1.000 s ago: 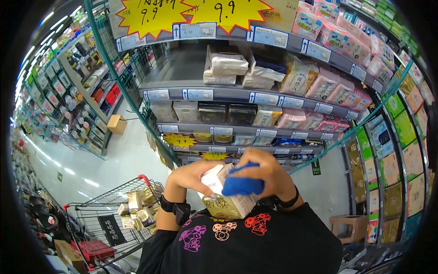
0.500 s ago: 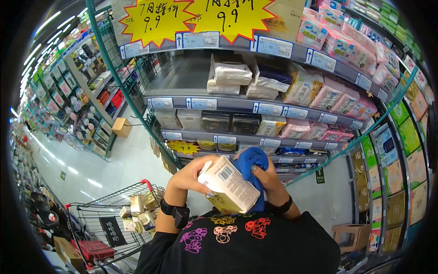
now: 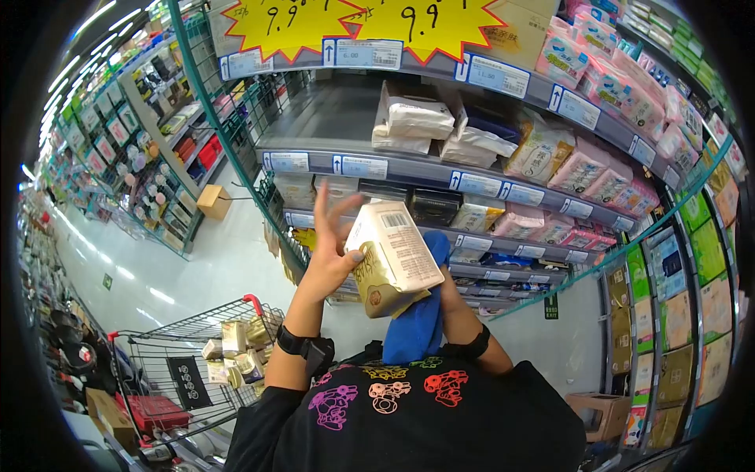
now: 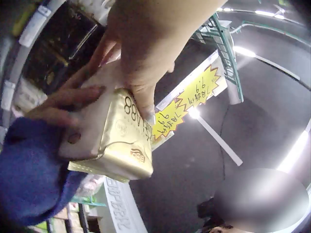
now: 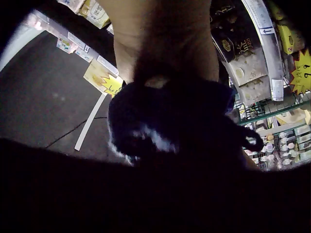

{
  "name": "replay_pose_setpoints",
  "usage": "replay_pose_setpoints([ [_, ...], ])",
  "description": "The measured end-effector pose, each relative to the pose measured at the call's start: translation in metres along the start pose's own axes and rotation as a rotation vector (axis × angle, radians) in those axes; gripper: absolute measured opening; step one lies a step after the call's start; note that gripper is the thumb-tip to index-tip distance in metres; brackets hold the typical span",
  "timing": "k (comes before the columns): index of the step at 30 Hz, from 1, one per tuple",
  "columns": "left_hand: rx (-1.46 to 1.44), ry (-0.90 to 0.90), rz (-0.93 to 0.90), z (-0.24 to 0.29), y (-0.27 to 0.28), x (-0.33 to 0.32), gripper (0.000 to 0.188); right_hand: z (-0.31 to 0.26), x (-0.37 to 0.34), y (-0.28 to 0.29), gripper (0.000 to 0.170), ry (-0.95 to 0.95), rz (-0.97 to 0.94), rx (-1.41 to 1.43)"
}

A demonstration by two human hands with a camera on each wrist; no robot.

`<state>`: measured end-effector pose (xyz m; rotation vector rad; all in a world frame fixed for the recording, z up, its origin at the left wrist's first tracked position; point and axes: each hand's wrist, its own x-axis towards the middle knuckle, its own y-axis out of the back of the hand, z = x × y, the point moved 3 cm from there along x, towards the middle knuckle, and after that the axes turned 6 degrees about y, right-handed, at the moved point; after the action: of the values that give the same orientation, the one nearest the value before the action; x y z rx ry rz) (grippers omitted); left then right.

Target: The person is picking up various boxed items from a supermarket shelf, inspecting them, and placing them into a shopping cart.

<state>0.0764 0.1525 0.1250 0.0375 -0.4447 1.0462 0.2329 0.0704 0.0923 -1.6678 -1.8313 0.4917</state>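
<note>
Now the left hand has loosened: its fingers have spread away from the white-and-gold pack, thumb still touching the left side. Right hand holds the blue cloth bunched against the pack's right side, fingers partly hidden. Pack is tilted, raised before the shelves; support seems to rest mostly on the right.
</note>
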Motion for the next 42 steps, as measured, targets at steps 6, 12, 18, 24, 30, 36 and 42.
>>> replay_pose_setpoints([
  [6,0.84,-0.505,-0.033,0.009,0.01,-0.013,0.115,0.01,0.021,-0.003,0.048,-0.061,0.034,0.055],
  [12,1.091,-0.435,-0.124,0.01,0.004,-0.023,0.1,0.015,0.012,0.002,0.051,-0.226,0.15,0.053],
  [18,0.889,-0.536,-0.007,-0.005,-0.002,-0.024,0.081,0.029,0.018,0.036,0.05,-0.336,0.26,0.038],
  [24,0.782,-0.503,0.018,-0.005,-0.001,-0.021,0.09,0.021,0.029,0.036,0.044,-0.236,0.219,-0.314],
  [30,0.259,-0.144,0.042,-0.025,-0.001,-0.03,0.104,0.035,0.045,0.041,0.033,0.046,0.129,-0.898],
  [36,-0.483,0.199,0.096,-0.072,0.018,-0.037,0.09,0.015,0.046,0.013,0.048,0.464,0.188,-1.105],
  [42,-0.504,0.351,-0.075,-0.091,0.019,-0.039,0.085,-0.006,0.037,-0.01,0.055,0.887,0.329,-1.206],
])
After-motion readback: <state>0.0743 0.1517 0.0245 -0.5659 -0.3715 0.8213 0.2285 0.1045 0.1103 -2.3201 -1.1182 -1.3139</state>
